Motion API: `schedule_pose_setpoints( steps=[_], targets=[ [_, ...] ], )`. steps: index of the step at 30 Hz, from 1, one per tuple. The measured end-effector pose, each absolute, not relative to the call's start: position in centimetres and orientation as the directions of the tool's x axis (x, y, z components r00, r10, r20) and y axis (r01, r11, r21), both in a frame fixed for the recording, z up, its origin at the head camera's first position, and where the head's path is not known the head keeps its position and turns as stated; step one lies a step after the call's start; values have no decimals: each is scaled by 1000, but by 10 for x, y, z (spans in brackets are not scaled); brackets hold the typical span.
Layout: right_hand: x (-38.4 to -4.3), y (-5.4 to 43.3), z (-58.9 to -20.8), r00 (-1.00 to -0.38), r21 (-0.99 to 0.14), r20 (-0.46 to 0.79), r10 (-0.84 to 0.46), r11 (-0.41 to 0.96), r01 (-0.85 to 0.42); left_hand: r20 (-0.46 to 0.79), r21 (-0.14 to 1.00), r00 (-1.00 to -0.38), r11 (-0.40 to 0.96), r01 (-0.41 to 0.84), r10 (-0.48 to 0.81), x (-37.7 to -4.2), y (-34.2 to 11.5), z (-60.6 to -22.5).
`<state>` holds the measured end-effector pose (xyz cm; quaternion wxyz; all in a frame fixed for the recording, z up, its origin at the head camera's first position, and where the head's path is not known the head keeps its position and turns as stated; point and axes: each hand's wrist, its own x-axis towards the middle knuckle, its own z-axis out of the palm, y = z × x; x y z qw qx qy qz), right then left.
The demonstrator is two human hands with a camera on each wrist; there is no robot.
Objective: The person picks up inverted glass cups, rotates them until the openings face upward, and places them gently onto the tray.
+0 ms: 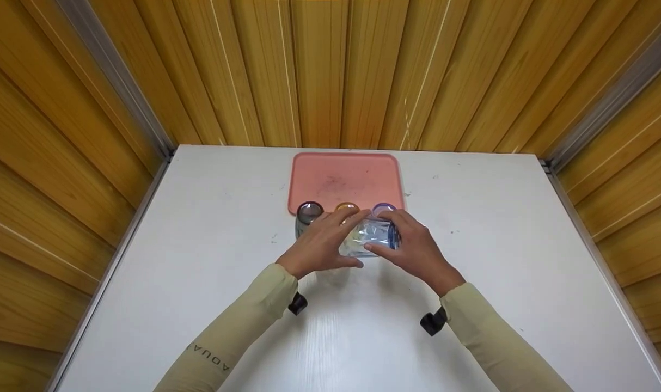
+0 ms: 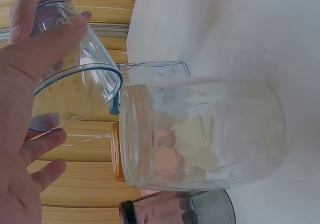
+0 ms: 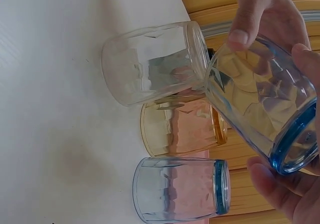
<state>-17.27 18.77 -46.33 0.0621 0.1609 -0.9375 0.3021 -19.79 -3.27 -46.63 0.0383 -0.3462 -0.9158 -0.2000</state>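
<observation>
A clear blue-tinted glass cup [image 1: 373,233] lies on its side in the air between my hands. My left hand [image 1: 320,242] holds it near the open mouth, thumb apart from the fingers. My right hand [image 1: 417,247] grips the end with the thick blue ring, best seen in the right wrist view on the cup [image 3: 245,99]. Just below stands an upside-down colourless cup [image 2: 220,134], mostly hidden by my left hand in the head view. Behind it are a dark grey cup [image 1: 310,211], an amber cup [image 3: 177,126] and another blue cup [image 3: 175,189], all bottom up.
A pink tray [image 1: 344,179] lies at the back of the white table [image 1: 227,207], just behind the row of cups. Yellow wood-look panels [image 1: 319,71] stand behind and at both sides. Grey metal rails [image 1: 126,76] run along the corners.
</observation>
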Motion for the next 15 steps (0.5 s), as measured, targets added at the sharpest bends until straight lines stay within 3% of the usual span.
schedule_pose_setpoints(
  steps=[9, 15],
  targets=[
    [-171, 191, -461, -943, -593, 224, -246, 733, -333, 264, 317, -730, 659, 683, 630, -201, -32, -468],
    [-171, 192, -460, -944, -622, 226, -239, 711, -328, 248, 461, -748, 604, 650, 616, -202, -33, -469]
  ],
)
